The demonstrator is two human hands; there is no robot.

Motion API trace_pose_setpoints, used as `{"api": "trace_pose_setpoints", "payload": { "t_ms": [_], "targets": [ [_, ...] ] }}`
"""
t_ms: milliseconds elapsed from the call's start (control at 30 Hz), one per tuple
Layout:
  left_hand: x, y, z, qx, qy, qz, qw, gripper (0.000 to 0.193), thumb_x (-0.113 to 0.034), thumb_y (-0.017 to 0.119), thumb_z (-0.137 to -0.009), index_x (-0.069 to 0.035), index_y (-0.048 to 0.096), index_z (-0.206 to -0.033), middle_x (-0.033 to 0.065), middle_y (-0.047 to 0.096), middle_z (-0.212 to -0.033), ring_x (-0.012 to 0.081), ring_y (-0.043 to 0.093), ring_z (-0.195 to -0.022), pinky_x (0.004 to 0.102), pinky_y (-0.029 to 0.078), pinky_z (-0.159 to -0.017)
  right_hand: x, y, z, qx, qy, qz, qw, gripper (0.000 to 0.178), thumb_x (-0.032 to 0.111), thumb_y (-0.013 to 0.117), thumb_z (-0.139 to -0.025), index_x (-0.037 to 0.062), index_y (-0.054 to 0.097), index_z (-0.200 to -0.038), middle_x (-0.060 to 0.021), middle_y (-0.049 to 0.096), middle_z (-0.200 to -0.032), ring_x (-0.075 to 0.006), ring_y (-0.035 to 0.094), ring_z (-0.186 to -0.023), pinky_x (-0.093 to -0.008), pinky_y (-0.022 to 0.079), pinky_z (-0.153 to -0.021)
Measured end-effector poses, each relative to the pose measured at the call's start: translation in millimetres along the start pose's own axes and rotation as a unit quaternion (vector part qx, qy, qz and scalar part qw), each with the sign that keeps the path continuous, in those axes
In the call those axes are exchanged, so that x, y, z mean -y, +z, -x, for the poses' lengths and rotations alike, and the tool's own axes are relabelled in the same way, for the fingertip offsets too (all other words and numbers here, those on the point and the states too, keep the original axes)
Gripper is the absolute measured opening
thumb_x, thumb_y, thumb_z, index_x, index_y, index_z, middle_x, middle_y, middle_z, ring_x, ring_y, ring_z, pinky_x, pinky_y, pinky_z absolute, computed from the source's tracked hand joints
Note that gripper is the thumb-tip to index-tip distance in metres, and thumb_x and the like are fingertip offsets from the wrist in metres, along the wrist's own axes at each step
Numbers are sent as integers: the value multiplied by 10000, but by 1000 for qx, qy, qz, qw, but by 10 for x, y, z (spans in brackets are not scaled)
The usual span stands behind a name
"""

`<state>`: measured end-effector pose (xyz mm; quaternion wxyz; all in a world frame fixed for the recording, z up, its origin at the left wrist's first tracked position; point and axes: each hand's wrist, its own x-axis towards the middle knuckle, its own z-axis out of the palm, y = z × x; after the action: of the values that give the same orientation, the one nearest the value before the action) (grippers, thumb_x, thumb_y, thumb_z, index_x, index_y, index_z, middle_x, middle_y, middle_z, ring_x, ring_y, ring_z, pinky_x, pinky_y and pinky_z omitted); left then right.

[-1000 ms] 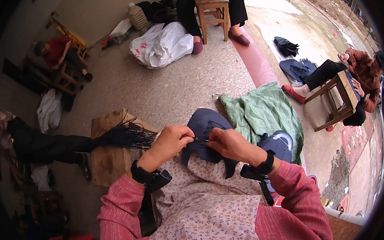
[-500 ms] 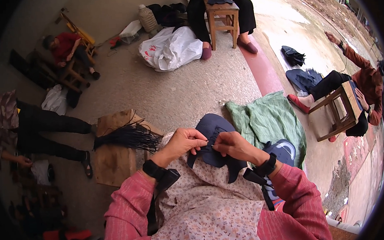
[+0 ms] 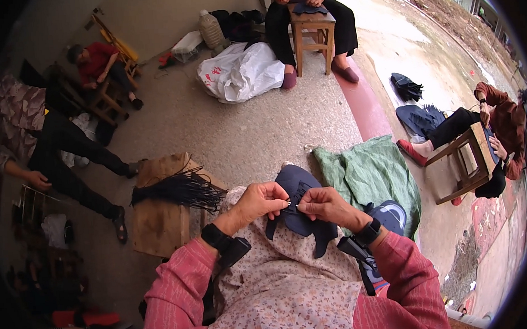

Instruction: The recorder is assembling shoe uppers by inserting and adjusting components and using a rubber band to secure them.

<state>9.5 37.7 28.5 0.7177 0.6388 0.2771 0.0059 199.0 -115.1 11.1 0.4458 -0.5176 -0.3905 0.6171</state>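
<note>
Dark blue cut piece (image 3: 303, 224): one, on the floral apron (image 3: 284, 302) over the lap, beneath both hands. Left hand (image 3: 264, 202): thumb and fingertips pinched together; item gripped too small to tell. Right hand (image 3: 325, 208): likewise pinching, just beside. Handling, as judged: pinches kept close, piece unfolded, tension light. Dark cord bundle (image 3: 177, 191): on wooden bench (image 3: 159, 231), leftward.

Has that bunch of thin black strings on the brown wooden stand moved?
No: the bunch of thin black strings hasn't visibly shifted either way on the brown wooden stand since the earlier pictures.
</note>
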Motion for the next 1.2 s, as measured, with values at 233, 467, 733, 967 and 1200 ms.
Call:
{"api": "trace_pose_setpoints", "payload": {
  "t_ms": [233,467,733,967,1200],
  "targets": [
    [-10,-7,34,22,30,42,998,253,-27,723,-855,-36,611,-1082,0,646,-849,62,612,-690,194,515,-604,-110,-32,-37,9,-2,-19,1000,152,209,629,-967,63,655,-932,56,561,-682,-20,440,-572,-184,317,-501],
    [-18,-4,121,35,26,28,999,340,-27,719,-857,-30,567,-1161,13,645,-875,64,618,-732,200,519,-633,-164,-45,-16,22,-11,-64,998,131,191,611,-977,67,644,-950,58,556,-700,-20,450,-598,-176,320,-524],
    [116,16,-38,-189,16,9,982,396,-364,669,-933,-4,576,-1070,4,627,-859,83,581,-729,235,486,-620,-175,133,7,-22,-67,-5,997,150,184,589,-990,46,593,-931,24,552,-719,-63,498,-648,-220,404,-587],
    [145,225,-257,-275,171,-297,898,320,-283,682,-921,10,586,-835,146,490,-650,103,397,-641,333,442,-593,-141,262,268,-164,-185,389,887,73,67,580,-890,45,537,-945,-157,606,-767,-392,618,-712,-445,474,-592],
    [183,21,-226,-264,191,-263,908,284,-283,683,-927,-8,632,-877,76,556,-698,77,446,-689,283,452,-633,-833,-345,961,-121,-75,191,971,92,111,621,-938,45,566,-906,35,527,-694,-136,518,-567,-309,397,-500]
  ]
}}
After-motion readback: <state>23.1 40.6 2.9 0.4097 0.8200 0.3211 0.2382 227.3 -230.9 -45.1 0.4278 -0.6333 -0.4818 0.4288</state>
